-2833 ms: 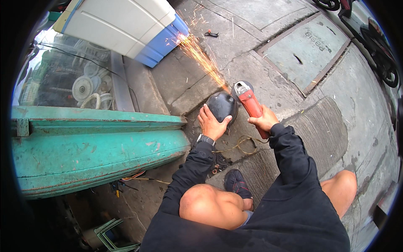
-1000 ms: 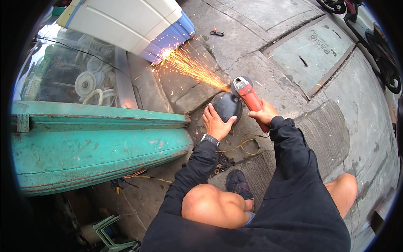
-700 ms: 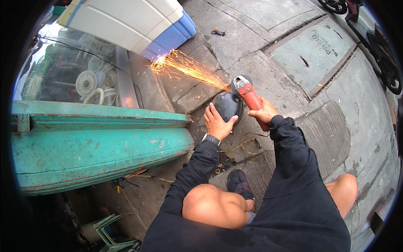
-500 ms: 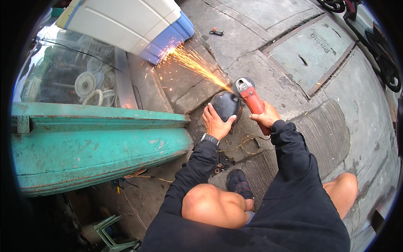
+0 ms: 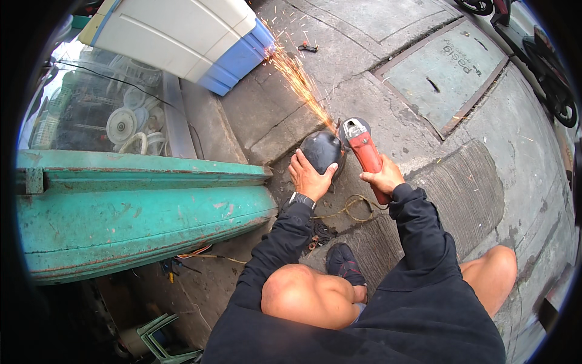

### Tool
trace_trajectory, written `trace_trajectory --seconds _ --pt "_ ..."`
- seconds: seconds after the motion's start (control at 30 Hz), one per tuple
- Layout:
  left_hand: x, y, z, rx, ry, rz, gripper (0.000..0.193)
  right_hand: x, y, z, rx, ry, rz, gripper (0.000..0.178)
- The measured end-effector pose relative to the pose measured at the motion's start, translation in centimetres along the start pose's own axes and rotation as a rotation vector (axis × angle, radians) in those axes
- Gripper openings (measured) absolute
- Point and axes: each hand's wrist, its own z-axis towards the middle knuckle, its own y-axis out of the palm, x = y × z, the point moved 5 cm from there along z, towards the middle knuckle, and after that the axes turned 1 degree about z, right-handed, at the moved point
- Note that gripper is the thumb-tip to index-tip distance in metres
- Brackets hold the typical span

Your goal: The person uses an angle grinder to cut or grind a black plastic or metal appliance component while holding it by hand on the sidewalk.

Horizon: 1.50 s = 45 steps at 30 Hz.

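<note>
A red angle grinder [image 5: 365, 151] with a metal head is gripped by my right hand [image 5: 386, 177], its disc touching the right side of a black rounded metal piece [image 5: 325, 150]. From that contact a stream of orange sparks [image 5: 301, 85] flies up and to the left. My left hand [image 5: 310, 176] presses on the near side of the black piece, fingers spread over its surface, thumb along its lower right. The edge being ground is mostly hidden by the grinder head.
A green painted bench or counter [image 5: 145, 209] juts in from the left. Above it stand a glass case [image 5: 97, 103] and a white and blue plastic box [image 5: 182, 39]. The grinder's cord [image 5: 357, 208] coils on the concrete. Motorcycles [image 5: 548, 73] stand at the upper right.
The sparks have swung to the right and now pass along the plastic box's right corner instead of striking its front. The grinder head is tilted slightly differently; both hands keep their hold.
</note>
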Motion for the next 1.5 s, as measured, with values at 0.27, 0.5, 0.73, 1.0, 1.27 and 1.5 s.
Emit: trace_trajectory --seconds 0.27,0.5,0.73,1.0,1.27,1.5 --pt "-0.1 0.3 -0.3 0.030 -0.037 0.012 0.121 -1.3 0.2 1.5 -0.086 0.036 0.030 0.084" --pt "-0.1 1.0 -0.3 0.051 -0.137 0.002 0.121 -2.0 0.1 1.8 -0.090 0.013 0.030 0.082" --pt "-0.4 1.2 -0.1 0.024 -0.089 0.006 0.119 -0.6 0.3 0.6 -0.068 0.030 0.045 0.081" --pt "-0.3 0.9 -0.3 -0.104 -0.046 0.051 0.113 -1.0 0.4 1.0 -0.100 0.055 0.086 0.082" --pt "0.1 0.7 -0.1 -0.103 -0.052 0.040 0.114 -1.7 0.7 2.4 -0.093 0.041 0.063 0.081" --pt "-0.1 0.7 -0.1 -0.087 -0.046 0.057 0.114 -1.5 0.3 0.4 -0.069 0.027 0.055 0.081"
